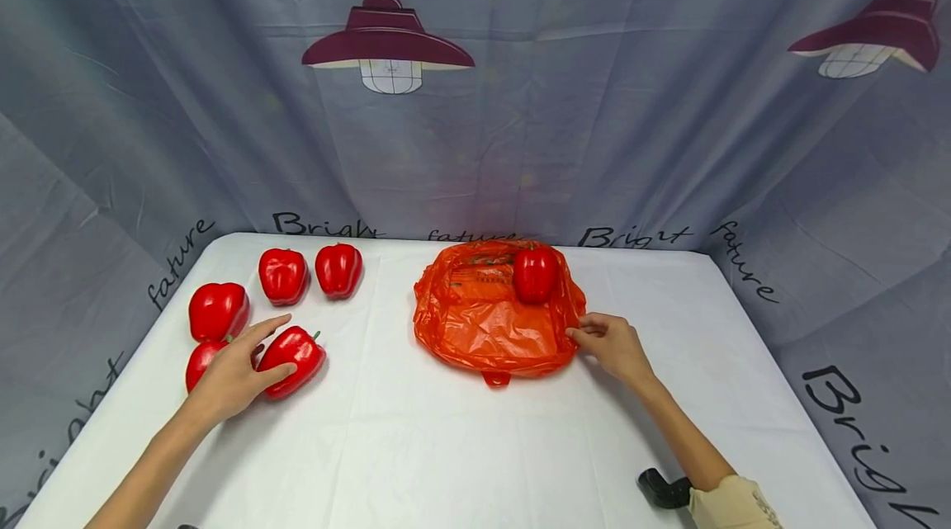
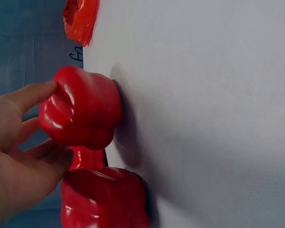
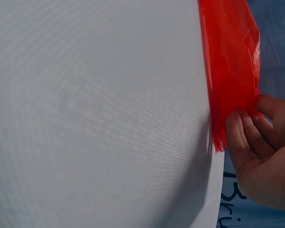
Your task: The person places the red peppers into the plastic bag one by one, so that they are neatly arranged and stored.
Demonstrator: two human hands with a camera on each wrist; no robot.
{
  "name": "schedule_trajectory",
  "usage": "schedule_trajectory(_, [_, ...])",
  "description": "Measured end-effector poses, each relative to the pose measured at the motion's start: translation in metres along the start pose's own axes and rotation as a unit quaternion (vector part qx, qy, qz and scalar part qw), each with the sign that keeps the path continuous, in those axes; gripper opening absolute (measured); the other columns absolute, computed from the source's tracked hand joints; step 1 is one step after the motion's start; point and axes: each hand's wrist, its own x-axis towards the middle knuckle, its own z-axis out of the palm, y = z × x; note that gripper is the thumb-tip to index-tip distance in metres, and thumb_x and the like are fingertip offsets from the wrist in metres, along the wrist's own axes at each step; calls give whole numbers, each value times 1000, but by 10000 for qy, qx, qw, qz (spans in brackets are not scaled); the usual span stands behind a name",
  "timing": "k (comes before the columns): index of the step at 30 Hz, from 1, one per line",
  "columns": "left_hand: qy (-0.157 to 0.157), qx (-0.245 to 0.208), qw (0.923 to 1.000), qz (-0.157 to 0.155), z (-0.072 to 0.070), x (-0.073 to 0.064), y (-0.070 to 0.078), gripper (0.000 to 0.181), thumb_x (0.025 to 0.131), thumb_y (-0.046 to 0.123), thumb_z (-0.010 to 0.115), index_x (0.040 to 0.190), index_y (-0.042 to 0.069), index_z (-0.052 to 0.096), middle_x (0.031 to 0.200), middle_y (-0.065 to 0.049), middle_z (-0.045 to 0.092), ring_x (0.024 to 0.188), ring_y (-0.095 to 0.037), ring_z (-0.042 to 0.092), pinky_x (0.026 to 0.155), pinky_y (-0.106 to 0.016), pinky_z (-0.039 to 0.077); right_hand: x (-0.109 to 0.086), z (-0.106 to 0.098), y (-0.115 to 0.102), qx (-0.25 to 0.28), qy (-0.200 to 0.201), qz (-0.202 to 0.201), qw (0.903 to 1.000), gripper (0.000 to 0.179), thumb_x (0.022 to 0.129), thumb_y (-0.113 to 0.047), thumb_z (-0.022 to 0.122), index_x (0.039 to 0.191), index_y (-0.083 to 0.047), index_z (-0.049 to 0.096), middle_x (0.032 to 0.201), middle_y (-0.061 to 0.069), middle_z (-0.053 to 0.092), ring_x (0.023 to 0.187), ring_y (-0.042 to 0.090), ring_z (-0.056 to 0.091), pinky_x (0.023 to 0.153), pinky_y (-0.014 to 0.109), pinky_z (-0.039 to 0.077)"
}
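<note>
Right fingers (image 3: 236, 140) pinch the bag (image 3: 232, 57), its pepper (image 1: 535, 275) head-view only.

A bare lane of table (image 1: 379, 364) is running between the near pepper (image 1: 299, 360) and the bag (image 1: 490, 331), narrowing towards the back. Other peppers (image 1: 217, 310) are crowding the far and left sides of the left hand (image 1: 232, 376); the curtain (image 1: 475, 133) is walling off behind. The right hand (image 1: 612, 347) is blocking the bag's right edge; inside, the upright pepper (image 1: 535, 275) is occupying the far right.
</note>
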Motion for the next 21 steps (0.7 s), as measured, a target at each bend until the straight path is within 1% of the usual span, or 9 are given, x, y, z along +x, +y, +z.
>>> schedule_trajectory(3, [-297, -59, 9995, 8, 2, 0, 1, 76, 84, 22, 81, 148, 4, 43, 138, -29, 48, 118, -49, 48, 84, -58, 54, 0, 0, -1, -7, -3, 37, 10000, 19, 91, -12, 74, 103, 3, 73, 89, 10, 73, 79, 23, 67, 64, 24, 54])
schedule_trajectory(6, [-407, -120, 9990, 133, 2, 1, 5, 74, 84, 21, 81, 147, 6, 46, 137, -26, 50, 119, -47, 48, 82, -56, 56, 0, 0, 1, -29, -26, 11, 10000, 20, 91, -12, 74, 104, 3, 73, 90, 11, 73, 79, 23, 67, 64, 25, 54])
schedule_trajectory(10, [-297, -126, 9989, 353, 0, 4, 8, 69, 82, 19, 83, 142, 5, 52, 136, -24, 52, 120, -43, 48, 82, -55, 56, 0, 0, 1, -51, -31, 16, 10000, 21, 91, -12, 73, 105, 4, 72, 91, 11, 73, 80, 24, 68, 66, 23, 55])
schedule_trajectory(12, [-228, -166, 9988, 391, 0, 7, 9, 67, 82, 20, 83, 140, 4, 53, 134, -23, 53, 119, -43, 48, 82, -55, 56, 0, -1, 1, -49, -5, 55, 10000, 21, 91, -12, 74, 106, 4, 72, 91, 12, 73, 81, 24, 68, 67, 22, 55])
schedule_trajectory(15, [-144, -324, 9988, 339, -1, 10, 12, 66, 83, 22, 83, 139, 4, 53, 134, -23, 52, 119, -44, 49, 80, -53, 57, 1, -1, 1, -45, 12, 63, 10000, 22, 91, -12, 74, 106, 4, 72, 92, 13, 73, 81, 24, 69, 67, 22, 55])
schedule_trajectory(19, [-121, -758, 9969, 181, 2, 16, 19, 68, 85, 27, 81, 143, 8, 50, 137, -21, 49, 121, -46, 48, 76, -49, 59, 1, -1, 1, -50, -2, 58, 10000, 22, 91, -12, 74, 106, 4, 72, 92, 12, 73, 82, 24, 69, 68, 21, 55])
schedule_trajectory(21, [-121, -943, 9953, 173, 4, 20, 24, 68, 87, 30, 79, 145, 11, 49, 139, -21, 48, 122, -47, 48, 77, -49, 59, 1, -1, 1, -54, -26, 57, 10000, 21, 91, -12, 74, 106, 4, 72, 93, 12, 73, 82, 24, 69, 68, 21, 55])
